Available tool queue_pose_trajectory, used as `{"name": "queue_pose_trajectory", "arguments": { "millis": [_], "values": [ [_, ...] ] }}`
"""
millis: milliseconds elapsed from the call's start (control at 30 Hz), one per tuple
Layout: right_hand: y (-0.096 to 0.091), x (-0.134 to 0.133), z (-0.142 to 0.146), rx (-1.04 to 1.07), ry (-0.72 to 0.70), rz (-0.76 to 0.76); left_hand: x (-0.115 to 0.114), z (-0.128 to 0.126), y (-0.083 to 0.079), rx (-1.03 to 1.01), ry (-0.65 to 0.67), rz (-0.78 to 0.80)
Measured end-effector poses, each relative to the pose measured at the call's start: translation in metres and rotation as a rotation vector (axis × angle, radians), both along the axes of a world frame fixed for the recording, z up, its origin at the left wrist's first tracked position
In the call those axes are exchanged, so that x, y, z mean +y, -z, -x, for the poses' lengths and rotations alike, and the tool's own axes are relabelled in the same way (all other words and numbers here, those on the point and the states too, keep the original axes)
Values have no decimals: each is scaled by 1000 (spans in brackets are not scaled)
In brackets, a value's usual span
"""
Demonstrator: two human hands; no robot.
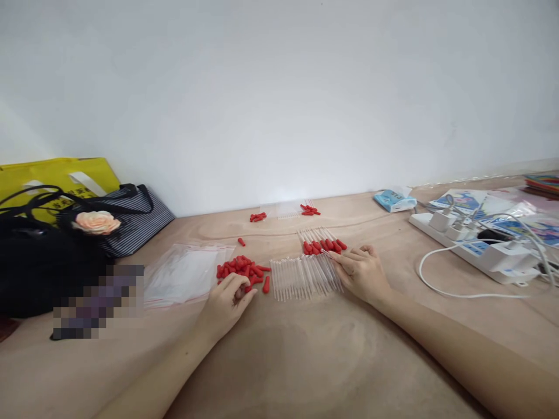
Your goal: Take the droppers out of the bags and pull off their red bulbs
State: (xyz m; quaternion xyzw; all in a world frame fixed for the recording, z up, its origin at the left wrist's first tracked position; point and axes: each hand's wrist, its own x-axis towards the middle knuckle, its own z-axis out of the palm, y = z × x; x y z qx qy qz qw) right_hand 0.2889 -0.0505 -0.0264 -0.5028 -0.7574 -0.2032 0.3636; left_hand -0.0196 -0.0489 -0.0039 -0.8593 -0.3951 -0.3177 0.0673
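Note:
My left hand [227,297] is at the near edge of a pile of red rubber bulbs [239,266], its fingers curled. What lies between those fingertips, if anything, is hidden. My right hand [360,272] pinches a thin clear dropper tube [324,252] at the right end of a row of bare clear tubes [301,276]. Just beyond that row lie droppers with red bulbs [325,246] fitted, side by side, their clear tubes pointing away. One loose red bulb [266,284] rests between the pile and the bare tubes.
Left of the pile lie clear zip bags [187,273]. Near the wall are another clear bag [283,210] and two small groups of red bulbs [310,210]. A tissue pack [394,200] and a power strip with cables [471,244] are right; bags [148,218] stand left.

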Motion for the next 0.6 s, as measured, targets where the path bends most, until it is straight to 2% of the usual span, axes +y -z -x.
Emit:
{"name": "queue_pose_trajectory", "arguments": {
  "millis": [333,600],
  "values": [
    [3,-1,13,-105,8,27,12,-2,6,26,13,-99],
    [-2,-8,23,-156,-9,183,11,2,8,21,50,-132]
  ]
}}
